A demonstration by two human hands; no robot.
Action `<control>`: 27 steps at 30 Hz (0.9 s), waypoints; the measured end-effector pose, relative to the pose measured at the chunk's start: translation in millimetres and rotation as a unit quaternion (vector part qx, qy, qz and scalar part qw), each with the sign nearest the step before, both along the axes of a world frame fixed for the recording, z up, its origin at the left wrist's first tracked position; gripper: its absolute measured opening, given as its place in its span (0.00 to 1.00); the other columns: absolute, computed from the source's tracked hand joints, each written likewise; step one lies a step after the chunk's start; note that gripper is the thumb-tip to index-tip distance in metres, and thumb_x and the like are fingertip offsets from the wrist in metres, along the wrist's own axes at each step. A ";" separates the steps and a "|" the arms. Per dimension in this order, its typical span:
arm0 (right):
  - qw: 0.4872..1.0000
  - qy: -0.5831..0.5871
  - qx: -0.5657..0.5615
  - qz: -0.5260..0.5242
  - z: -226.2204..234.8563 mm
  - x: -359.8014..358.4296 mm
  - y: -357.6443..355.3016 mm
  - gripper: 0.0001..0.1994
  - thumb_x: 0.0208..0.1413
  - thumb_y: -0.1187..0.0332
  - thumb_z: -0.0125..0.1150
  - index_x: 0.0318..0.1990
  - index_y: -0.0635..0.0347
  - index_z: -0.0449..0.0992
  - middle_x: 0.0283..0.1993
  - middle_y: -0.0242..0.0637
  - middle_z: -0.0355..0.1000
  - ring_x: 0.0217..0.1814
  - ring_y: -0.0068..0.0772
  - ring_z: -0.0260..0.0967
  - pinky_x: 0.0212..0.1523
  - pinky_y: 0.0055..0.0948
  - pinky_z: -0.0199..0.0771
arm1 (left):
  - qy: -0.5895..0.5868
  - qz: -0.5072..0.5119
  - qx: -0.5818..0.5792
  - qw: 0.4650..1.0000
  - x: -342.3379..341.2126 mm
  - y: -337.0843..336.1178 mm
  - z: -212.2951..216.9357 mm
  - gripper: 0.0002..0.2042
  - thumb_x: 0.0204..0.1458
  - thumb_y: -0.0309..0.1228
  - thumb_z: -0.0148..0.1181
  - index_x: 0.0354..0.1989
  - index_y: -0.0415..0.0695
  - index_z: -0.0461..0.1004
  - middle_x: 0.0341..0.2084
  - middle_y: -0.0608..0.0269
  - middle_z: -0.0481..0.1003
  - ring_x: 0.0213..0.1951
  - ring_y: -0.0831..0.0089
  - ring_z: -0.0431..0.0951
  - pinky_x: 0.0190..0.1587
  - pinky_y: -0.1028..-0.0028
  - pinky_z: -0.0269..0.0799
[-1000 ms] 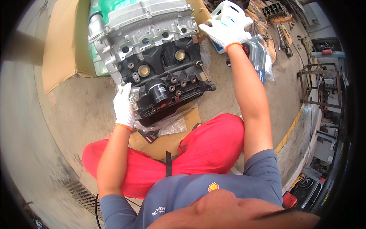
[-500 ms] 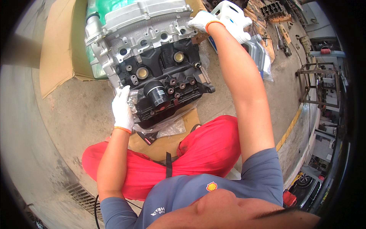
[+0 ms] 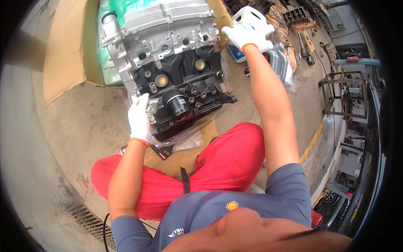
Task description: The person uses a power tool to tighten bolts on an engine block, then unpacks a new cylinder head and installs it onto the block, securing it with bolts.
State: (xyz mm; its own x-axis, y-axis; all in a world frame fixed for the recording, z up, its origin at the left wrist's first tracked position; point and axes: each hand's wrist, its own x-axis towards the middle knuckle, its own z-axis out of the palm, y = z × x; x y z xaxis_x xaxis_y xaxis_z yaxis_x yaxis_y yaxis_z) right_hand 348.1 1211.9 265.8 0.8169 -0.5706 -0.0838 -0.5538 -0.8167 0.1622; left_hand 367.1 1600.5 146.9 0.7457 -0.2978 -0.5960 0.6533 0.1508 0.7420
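Observation:
A grey and black car engine point(image 3: 180, 71) stands in front of me, with a black oil filter point(image 3: 176, 105) on its near side. My left hand point(image 3: 140, 119), in a white knitted glove with an orange cuff, is closed at the engine's lower left edge. Against its palm side sits a small clear plastic bag point(image 3: 151, 111) with shiny bits whose kind I cannot make out. My right hand point(image 3: 245, 37), gloved alike, is just off the engine's right end, above a white jug point(image 3: 251, 17). Its fingers stretch toward the engine, and nothing shows in them.
An opened cardboard box point(image 3: 69, 54) with green plastic wrap point(image 3: 136, 6) lies behind and left of the engine. A grey jug point(image 3: 277, 63) stands at right, near tools point(image 3: 305, 46) on the floor. Cardboard and clear film point(image 3: 189, 140) lie between my knees and the engine.
My right hand has come away from the engine's right end and moved right, over the jugs. My left hand stays at the engine's left edge. The whole view has shifted slightly.

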 end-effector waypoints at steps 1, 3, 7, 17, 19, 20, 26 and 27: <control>0.999 -0.019 -0.027 0.009 2.8 -7.7 -0.7 0.24 0.66 0.49 0.47 0.55 0.52 0.82 0.58 0.51 0.79 0.60 0.54 0.76 0.62 0.48 0.73 | -0.004 -0.006 0.002 1.000 0.0 1.3 -0.9 0.06 0.65 0.34 0.64 0.43 0.47 0.79 0.25 0.74 0.74 0.21 0.84 0.71 0.21 0.80 0.62; 0.997 -0.038 -0.046 0.040 7.2 -11.8 1.0 0.23 0.66 0.49 0.49 0.59 0.49 0.79 0.60 0.48 0.78 0.60 0.54 0.76 0.61 0.49 0.73 | -0.013 -0.015 0.007 1.000 1.0 4.3 -7.5 0.10 0.65 0.36 0.63 0.46 0.43 0.81 0.25 0.71 0.75 0.22 0.82 0.72 0.22 0.78 0.64; 0.988 -0.027 -0.044 0.144 0.5 -9.5 -6.8 0.20 0.66 0.51 0.53 0.62 0.43 0.75 0.58 0.43 0.79 0.58 0.49 0.77 0.59 0.49 0.74 | -0.021 0.007 -0.007 1.000 0.4 -0.7 -11.9 0.10 0.65 0.36 0.63 0.45 0.43 0.81 0.25 0.70 0.75 0.21 0.81 0.72 0.21 0.78 0.64; 0.938 0.015 -0.103 0.330 -27.1 10.4 -33.1 0.09 0.63 0.68 0.56 0.46 0.50 0.81 0.46 0.40 0.81 0.51 0.45 0.81 0.52 0.42 0.81 | -0.030 0.007 0.025 0.999 0.0 2.1 -15.3 0.10 0.65 0.34 0.62 0.47 0.42 0.83 0.31 0.72 0.77 0.29 0.83 0.74 0.32 0.78 0.69; 0.937 0.021 -0.086 0.339 -25.7 14.6 -34.8 0.07 0.62 0.69 0.57 0.43 0.51 0.81 0.46 0.39 0.82 0.52 0.45 0.81 0.52 0.42 0.81 | -0.011 0.006 0.021 1.000 -0.3 2.4 -8.4 0.10 0.66 0.34 0.62 0.47 0.43 0.83 0.31 0.72 0.77 0.29 0.83 0.73 0.32 0.78 0.68; 0.936 0.024 -0.084 0.341 -27.0 16.2 -35.5 0.07 0.62 0.69 0.57 0.43 0.51 0.81 0.46 0.39 0.82 0.52 0.45 0.81 0.52 0.42 0.80 | -0.018 0.016 0.024 0.999 -0.6 0.9 -9.1 0.09 0.66 0.34 0.62 0.46 0.43 0.83 0.30 0.72 0.76 0.28 0.84 0.73 0.31 0.78 0.67; 0.931 0.043 -0.064 0.356 -30.4 21.5 -46.7 0.09 0.60 0.72 0.56 0.45 0.51 0.80 0.44 0.41 0.81 0.51 0.46 0.81 0.53 0.43 0.79 | -0.009 -0.003 0.035 0.999 0.9 3.7 -10.9 0.11 0.66 0.35 0.62 0.48 0.42 0.83 0.33 0.72 0.77 0.31 0.83 0.74 0.34 0.78 0.69; 0.932 0.048 -0.062 0.355 -29.1 20.6 -46.9 0.09 0.60 0.72 0.56 0.45 0.51 0.80 0.45 0.41 0.81 0.52 0.46 0.81 0.53 0.43 0.79 | -0.016 0.000 0.034 0.999 0.9 3.2 -13.1 0.11 0.66 0.34 0.62 0.49 0.41 0.83 0.34 0.71 0.77 0.33 0.83 0.74 0.36 0.78 0.69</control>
State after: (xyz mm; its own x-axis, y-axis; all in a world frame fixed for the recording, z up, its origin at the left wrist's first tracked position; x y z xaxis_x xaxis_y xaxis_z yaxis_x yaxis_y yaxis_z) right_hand 368.6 1165.0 236.7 0.9843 0.0996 -0.1457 0.1400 -0.9435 0.3004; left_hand 368.1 1603.7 133.8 0.7653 -0.2566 -0.5904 0.6284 0.0988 0.7716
